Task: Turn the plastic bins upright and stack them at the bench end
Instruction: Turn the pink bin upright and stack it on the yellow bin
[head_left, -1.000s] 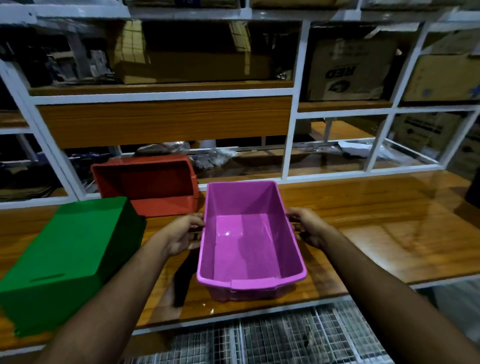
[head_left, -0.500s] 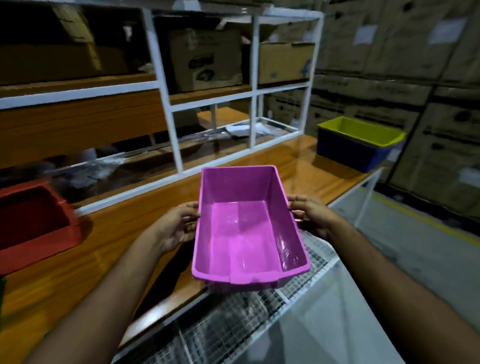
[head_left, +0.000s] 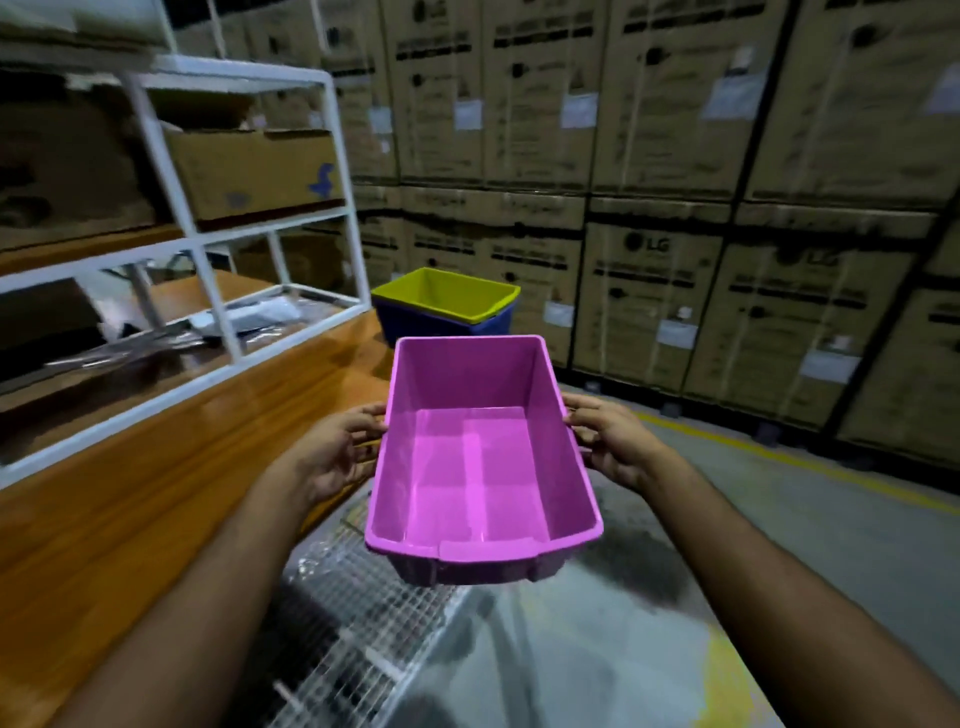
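Note:
I hold an upright pink plastic bin (head_left: 480, 457) in the air beside the wooden bench (head_left: 130, 499), open side up and empty. My left hand (head_left: 337, 452) grips its left wall and my right hand (head_left: 608, 441) grips its right wall. At the bench's far end a yellow-green bin (head_left: 447, 293) sits nested in a dark blue bin (head_left: 431, 325), both upright, just beyond the pink bin.
A white metal shelf frame (head_left: 218, 312) with cardboard boxes stands on the bench's far side at left. Tall stacked cartons (head_left: 675, 208) form a wall ahead. A wire mesh shelf (head_left: 358, 613) lies below the bench edge. Grey floor with a yellow line (head_left: 831, 467) is at right.
The view has swung right along the bench. The pink bin has been lifted off the bench and carried toward the bench end; the red and green bins have left the view.

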